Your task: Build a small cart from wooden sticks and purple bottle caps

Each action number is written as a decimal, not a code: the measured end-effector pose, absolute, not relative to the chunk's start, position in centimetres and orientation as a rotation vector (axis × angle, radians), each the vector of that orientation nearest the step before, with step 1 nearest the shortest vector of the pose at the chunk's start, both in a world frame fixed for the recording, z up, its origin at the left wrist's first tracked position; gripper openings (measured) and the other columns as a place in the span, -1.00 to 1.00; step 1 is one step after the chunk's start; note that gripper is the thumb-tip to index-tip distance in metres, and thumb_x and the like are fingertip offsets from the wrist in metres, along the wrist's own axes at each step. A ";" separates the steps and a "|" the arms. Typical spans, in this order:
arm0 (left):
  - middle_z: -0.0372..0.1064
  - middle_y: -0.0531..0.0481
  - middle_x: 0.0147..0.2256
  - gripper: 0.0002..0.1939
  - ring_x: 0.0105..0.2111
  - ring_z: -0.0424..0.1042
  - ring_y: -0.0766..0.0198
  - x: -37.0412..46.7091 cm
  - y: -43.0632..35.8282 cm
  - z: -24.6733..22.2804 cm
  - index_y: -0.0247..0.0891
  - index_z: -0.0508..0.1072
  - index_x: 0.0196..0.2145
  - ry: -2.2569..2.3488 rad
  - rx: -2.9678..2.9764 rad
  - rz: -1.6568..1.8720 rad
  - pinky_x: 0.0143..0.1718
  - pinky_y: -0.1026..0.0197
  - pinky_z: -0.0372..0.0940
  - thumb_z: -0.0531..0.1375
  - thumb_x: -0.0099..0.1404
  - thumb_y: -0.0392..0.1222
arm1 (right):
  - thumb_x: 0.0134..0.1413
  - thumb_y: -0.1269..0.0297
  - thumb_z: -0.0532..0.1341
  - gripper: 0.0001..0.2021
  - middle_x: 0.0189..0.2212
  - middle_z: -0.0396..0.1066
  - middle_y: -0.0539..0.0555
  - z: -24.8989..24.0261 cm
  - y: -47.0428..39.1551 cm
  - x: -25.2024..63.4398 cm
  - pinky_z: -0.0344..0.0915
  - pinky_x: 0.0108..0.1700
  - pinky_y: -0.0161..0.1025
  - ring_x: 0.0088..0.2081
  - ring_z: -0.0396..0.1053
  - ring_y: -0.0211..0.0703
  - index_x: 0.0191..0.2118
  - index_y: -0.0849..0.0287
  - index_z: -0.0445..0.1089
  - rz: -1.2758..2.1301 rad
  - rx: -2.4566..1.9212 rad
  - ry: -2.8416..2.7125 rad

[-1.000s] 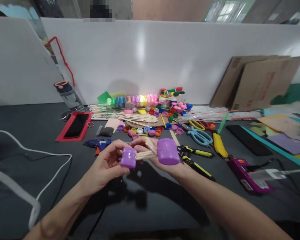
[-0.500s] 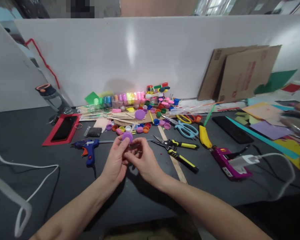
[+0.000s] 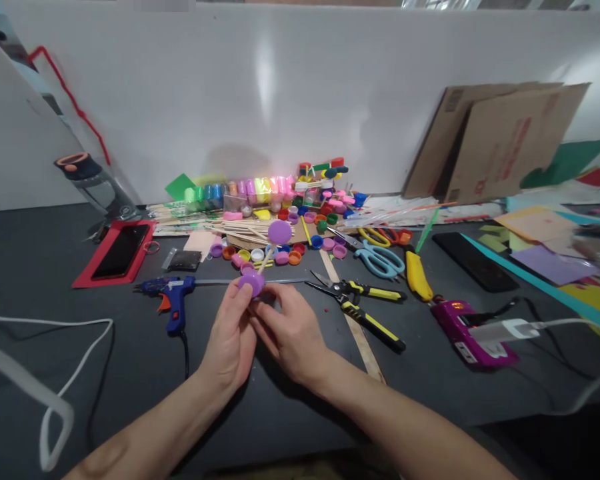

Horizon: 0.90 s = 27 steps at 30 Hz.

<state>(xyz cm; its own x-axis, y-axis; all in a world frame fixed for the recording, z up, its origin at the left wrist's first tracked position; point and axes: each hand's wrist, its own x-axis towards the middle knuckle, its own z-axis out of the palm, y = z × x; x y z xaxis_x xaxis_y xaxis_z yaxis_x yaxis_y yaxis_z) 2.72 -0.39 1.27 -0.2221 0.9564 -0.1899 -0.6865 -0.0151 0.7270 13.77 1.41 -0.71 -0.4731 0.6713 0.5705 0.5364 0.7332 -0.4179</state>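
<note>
My left hand (image 3: 233,340) pinches a purple round cap (image 3: 253,283) between thumb and fingers. A thin wooden stick (image 3: 267,260) runs up from that cap towards a second purple disc (image 3: 280,232), and the two look joined by it. Close against the left fingers, my right hand (image 3: 293,330) is closed, its thumb and fingertips pressed together just below the cap. Whatever the right fingertips grip is hidden. Beyond the hands lie several coloured bottle caps (image 3: 257,255). Left of them is a blue glue gun (image 3: 177,300); yellow-and-black pliers (image 3: 363,310) lie to the right.
Blue-handled scissors (image 3: 380,259), a yellow utility knife (image 3: 419,275) and a purple power strip (image 3: 467,337) lie rightward. A phone (image 3: 121,251) on red card and a water bottle (image 3: 97,187) are leftward. Cardboard (image 3: 515,147) leans on the white partition (image 3: 180,87). Another person's hand is blurred far right.
The view has tilted down slightly. The purple cap has turned more face-up and come a little nearer, showing more of the stick. My right hand's fingers have closed in tighter.
</note>
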 end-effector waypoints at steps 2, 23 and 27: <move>0.47 0.07 -0.27 -0.69 -0.25 0.44 0.35 2.6 -0.5 1.2 -0.23 0.52 -0.22 0.857 0.492 1.592 -0.12 0.30 0.34 0.40 0.16 -0.02 | 0.30 0.37 0.13 -0.81 -0.10 0.47 0.31 -0.6 1.6 14.3 0.40 -0.13 -0.05 -0.13 0.40 0.02 -0.17 0.23 0.50 0.195 -0.899 -2.194; 0.45 -0.04 -0.03 -0.40 -0.02 0.49 0.22 0.7 -0.9 -1.5 -0.14 0.44 0.04 1.092 1.779 1.804 -0.02 0.17 0.43 0.27 0.11 -0.63 | 0.24 0.42 0.27 -0.89 -0.32 0.53 -0.06 2.9 0.4 18.3 0.35 -0.21 -0.44 -0.29 0.49 -0.36 -0.14 0.11 0.45 0.600 -0.942 -1.885; 0.38 -0.01 -0.01 -0.47 0.00 0.42 0.16 0.6 -1.1 -1.7 -0.05 0.49 -0.04 1.275 1.795 1.764 0.01 0.08 0.37 0.34 0.10 -0.52 | 0.27 0.42 0.24 -0.90 -0.31 0.58 -0.04 3.0 0.6 18.3 0.37 -0.16 -0.46 -0.27 0.52 -0.34 -0.14 0.14 0.48 0.488 -0.983 -1.893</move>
<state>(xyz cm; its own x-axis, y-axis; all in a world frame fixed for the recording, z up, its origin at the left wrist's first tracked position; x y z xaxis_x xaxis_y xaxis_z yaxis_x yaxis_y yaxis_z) 0.63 -1.13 -1.66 -0.1603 0.7575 0.6328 0.3635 -0.5507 0.7513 18.29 0.64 2.98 -0.2598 0.7955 0.5475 0.4318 0.6028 -0.6710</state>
